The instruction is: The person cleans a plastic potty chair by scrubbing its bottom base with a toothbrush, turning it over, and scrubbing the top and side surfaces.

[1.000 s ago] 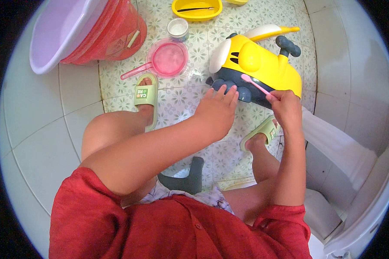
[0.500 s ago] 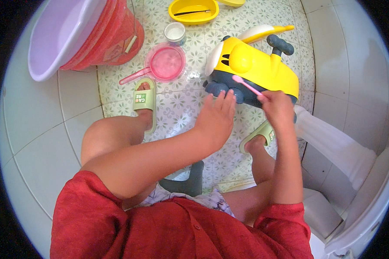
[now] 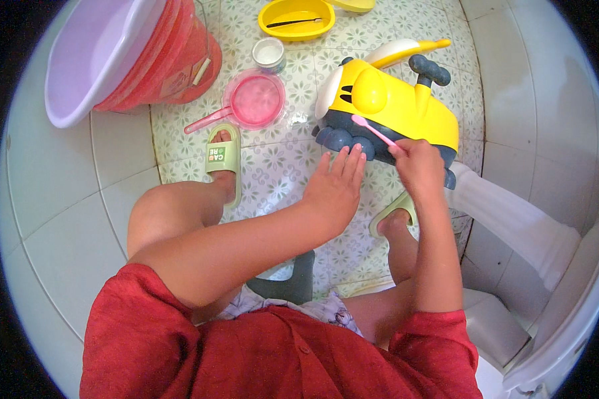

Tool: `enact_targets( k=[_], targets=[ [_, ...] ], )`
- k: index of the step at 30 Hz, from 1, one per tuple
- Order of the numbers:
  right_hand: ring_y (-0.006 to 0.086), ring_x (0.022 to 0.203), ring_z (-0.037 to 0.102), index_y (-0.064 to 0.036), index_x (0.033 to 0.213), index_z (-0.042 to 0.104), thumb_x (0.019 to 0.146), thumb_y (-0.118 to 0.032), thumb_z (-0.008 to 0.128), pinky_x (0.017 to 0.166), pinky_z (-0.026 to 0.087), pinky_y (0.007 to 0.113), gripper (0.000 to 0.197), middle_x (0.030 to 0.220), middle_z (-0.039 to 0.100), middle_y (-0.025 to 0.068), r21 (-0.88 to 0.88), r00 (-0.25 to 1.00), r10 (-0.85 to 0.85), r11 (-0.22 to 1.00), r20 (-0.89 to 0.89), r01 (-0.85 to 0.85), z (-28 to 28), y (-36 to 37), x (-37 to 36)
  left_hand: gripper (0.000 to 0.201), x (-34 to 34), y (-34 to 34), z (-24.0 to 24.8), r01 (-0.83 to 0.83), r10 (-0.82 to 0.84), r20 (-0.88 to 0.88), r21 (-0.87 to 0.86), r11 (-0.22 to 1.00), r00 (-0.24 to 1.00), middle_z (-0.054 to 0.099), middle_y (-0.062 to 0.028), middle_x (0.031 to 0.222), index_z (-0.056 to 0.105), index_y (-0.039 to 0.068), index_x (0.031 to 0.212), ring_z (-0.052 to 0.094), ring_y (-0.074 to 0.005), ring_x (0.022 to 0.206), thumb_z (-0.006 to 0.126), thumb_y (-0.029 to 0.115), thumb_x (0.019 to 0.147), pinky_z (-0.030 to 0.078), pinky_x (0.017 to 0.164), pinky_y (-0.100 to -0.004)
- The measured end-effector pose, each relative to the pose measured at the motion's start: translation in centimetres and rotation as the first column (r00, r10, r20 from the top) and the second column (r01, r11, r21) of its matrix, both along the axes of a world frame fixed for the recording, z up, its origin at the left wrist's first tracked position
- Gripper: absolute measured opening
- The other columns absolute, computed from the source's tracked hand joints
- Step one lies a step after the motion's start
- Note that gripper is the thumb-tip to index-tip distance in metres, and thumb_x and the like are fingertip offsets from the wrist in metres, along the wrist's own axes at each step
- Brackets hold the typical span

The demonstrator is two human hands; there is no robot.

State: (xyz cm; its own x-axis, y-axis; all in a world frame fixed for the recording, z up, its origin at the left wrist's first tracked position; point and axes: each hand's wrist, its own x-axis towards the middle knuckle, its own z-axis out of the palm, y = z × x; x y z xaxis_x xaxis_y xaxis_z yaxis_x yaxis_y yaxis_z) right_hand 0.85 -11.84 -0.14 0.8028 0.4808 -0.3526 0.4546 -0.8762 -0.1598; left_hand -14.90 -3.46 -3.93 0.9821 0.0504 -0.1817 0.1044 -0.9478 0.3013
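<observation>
A yellow and dark grey ride-on toy [image 3: 412, 103], with a white front and round eyes, lies tipped on its side on the floor in front of me. My left hand [image 3: 336, 189] has its fingers stretched out, the tips at the toy's dark grey wheels [image 3: 343, 141]; whether they press on them I cannot tell. In my right hand [image 3: 419, 166] is a pink toothbrush [image 3: 376, 132], gripped by its handle. The brush head lies over the toy's dark underside, near the yellow edge.
A pink dipper [image 3: 256, 101] with water and a white tub [image 3: 269, 53] stand left of the toy. Beyond them is a yellow basin [image 3: 296, 32] with a black toothbrush [image 3: 293, 22] in it. A red bucket [image 3: 180, 66] holds a lilac basin [image 3: 80, 73]. A white pedestal [image 3: 512, 213] stands at right.
The pink toothbrush and my right hand have moved slightly left and up along the toy's underside. My left hand has shifted slightly down, its fingers still at the wheels.
</observation>
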Motion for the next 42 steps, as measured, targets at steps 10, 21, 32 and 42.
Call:
enact_targets(
  k=[10, 21, 32, 42],
  targets=[
    [0.0355, 0.079, 0.065, -0.0079, 0.083, 0.071, 0.079, -0.031, 0.069, 0.072, 0.05, 0.043, 0.023, 0.081, 0.067, 0.0181, -0.072, 0.997, -0.055, 0.996, -0.053, 0.051, 0.3, 1.0, 0.3, 0.066, 0.5, 0.4, -0.1, -0.041, 0.043, 0.055, -0.036, 0.999, 0.998, 0.033, -0.025, 0.143, 0.033, -0.01, 0.136, 0.037, -0.0348, 0.13, 0.055, 0.018, 0.08, 0.029, 0.107, -0.0475],
    [0.0339, 0.079, 0.066, -0.0061, 0.078, 0.065, 0.071, -0.032, 0.076, 0.068, 0.051, 0.043, 0.029, 0.08, 0.067, 0.0173, -0.104, 1.0, -0.014, 0.994, -0.021, 0.012, 1.7, 1.8, 1.2, 0.064, 0.3, 0.5, 0.1, -0.028, 0.028, 0.011, 0.005, 1.0, 1.0, 0.033, -0.0253, 0.143, 0.033, -0.01, 0.136, 0.036, -0.0348, 0.131, 0.053, 0.016, 0.081, 0.029, 0.106, -0.0483],
    [0.038, 0.081, 0.064, -0.0027, 0.079, 0.066, 0.076, -0.019, 0.065, 0.073, 0.05, 0.044, 0.016, 0.08, 0.065, 0.0225, -0.123, 1.0, -0.005, 0.992, 0.002, 0.006, 3.6, 1.8, 0.7, 0.062, 0.5, 0.8, 0.4, -0.043, 0.042, -0.009, -0.036, 0.998, 0.999, 0.033, -0.0244, 0.144, 0.031, -0.01, 0.138, 0.036, -0.0337, 0.132, 0.049, 0.015, 0.084, 0.028, 0.107, -0.0482],
    [0.0336, 0.071, 0.066, -0.0012, 0.074, 0.068, 0.073, -0.027, 0.073, 0.068, 0.051, 0.041, 0.026, 0.067, 0.065, 0.0186, -0.129, 0.997, -0.019, 0.992, -0.075, 0.009, 2.7, 2.0, 1.3, 0.061, 0.8, 0.9, 0.9, -0.022, 0.02, -0.086, -0.014, 1.0, 0.996, 0.03, -0.0229, 0.147, 0.029, -0.009, 0.139, 0.033, -0.0327, 0.135, 0.047, 0.015, 0.086, 0.026, 0.109, -0.0473]
  ],
)
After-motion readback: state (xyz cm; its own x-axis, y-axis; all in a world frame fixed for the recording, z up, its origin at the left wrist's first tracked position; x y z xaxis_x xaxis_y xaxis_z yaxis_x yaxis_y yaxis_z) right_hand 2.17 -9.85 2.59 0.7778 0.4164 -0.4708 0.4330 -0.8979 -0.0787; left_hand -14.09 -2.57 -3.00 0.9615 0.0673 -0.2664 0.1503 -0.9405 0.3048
